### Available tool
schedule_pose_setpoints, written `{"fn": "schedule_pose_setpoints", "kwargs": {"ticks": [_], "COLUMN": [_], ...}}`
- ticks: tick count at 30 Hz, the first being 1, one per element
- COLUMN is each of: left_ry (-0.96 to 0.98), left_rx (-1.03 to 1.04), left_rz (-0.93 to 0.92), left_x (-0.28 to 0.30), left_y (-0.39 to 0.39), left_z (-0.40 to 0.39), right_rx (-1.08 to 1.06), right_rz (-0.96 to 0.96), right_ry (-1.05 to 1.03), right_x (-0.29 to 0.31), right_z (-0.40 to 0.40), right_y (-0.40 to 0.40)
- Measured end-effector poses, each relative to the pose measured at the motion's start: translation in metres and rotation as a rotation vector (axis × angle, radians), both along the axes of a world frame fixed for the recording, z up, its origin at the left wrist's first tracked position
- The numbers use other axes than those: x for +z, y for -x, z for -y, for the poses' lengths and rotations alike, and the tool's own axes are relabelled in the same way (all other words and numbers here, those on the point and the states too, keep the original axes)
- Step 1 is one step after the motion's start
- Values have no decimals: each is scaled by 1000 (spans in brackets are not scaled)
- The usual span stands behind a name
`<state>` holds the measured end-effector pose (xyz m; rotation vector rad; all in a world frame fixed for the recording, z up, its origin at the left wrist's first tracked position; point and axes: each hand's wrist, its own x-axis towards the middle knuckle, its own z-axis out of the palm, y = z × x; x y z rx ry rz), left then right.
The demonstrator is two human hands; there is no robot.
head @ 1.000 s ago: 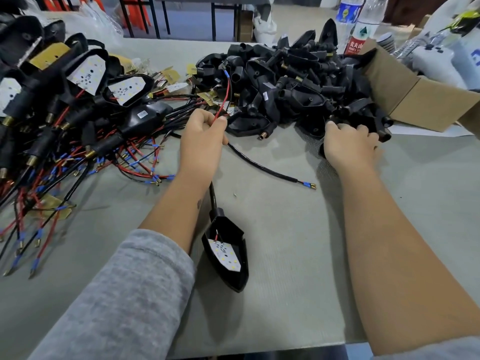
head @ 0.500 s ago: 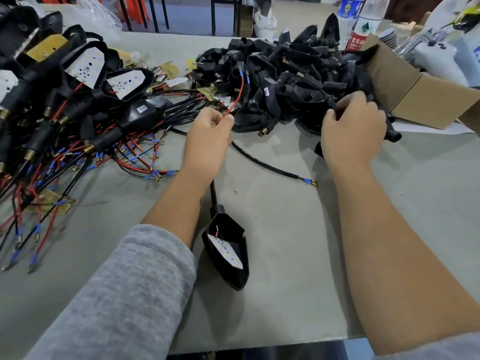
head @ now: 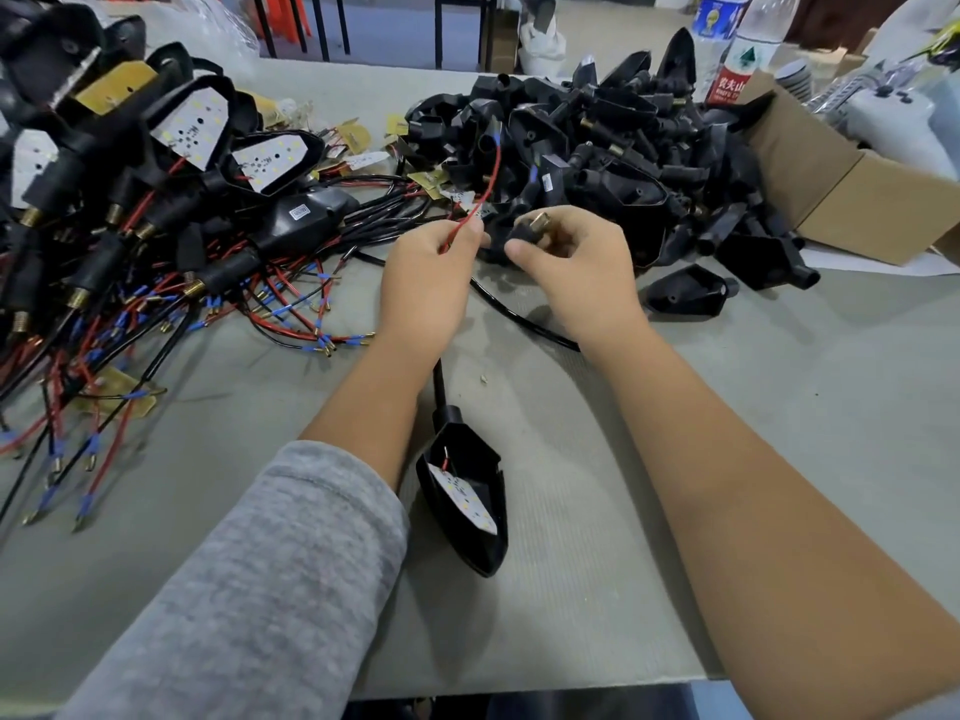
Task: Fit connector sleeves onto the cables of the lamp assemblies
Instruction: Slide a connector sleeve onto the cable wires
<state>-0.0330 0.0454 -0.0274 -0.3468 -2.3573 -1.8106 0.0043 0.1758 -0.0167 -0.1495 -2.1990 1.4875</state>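
Note:
A black lamp assembly with a white LED board lies on the table between my forearms. Its cables run up to my left hand, which pinches the red cable near its blue-tipped end. A black cable curves away under my right wrist. My right hand holds a black connector sleeve with a brass end, close to my left fingertips. The sleeve came from the heap of black sleeves just beyond both hands.
A heap of lamp assemblies with red and black cables fills the left side. An open cardboard box stands at the right, with water bottles behind the sleeve heap. One loose sleeve lies right of my hands.
My right hand lifted a connector sleeve out of the heap and brought it left, up to my left hand. My left hand kept hold of the red cable.

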Motion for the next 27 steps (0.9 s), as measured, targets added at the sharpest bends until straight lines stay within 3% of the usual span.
{"fn": "schedule_pose_setpoints", "kwargs": {"ticks": [4,8,11,18,21,24,27], "left_ry": [-1,5,95,153,265,336,274], "left_rx": [-2,-63,-54,53,83,0,-92], "left_rz": [-22,-12,-1,-96,-214,-369,-360], "left_x": [1,-1,-1,8,8,8,9], "left_y": [-1,-2,-3,-7,-6,-9,-12], "left_z": [0,0,-2,-3,0,-1,-4], "right_rx": [137,269,295,281,281,270,249], "right_rz": [-43,-65,-61,22,29,29,64], "right_ry": [122,407,519,523,560,551,483], "right_x": [2,6,8,8,9,8,7], "right_z": [-6,-3,0,8,8,8,7], "right_y": [-3,-5,-7,-7,-7,-7,-6]}}
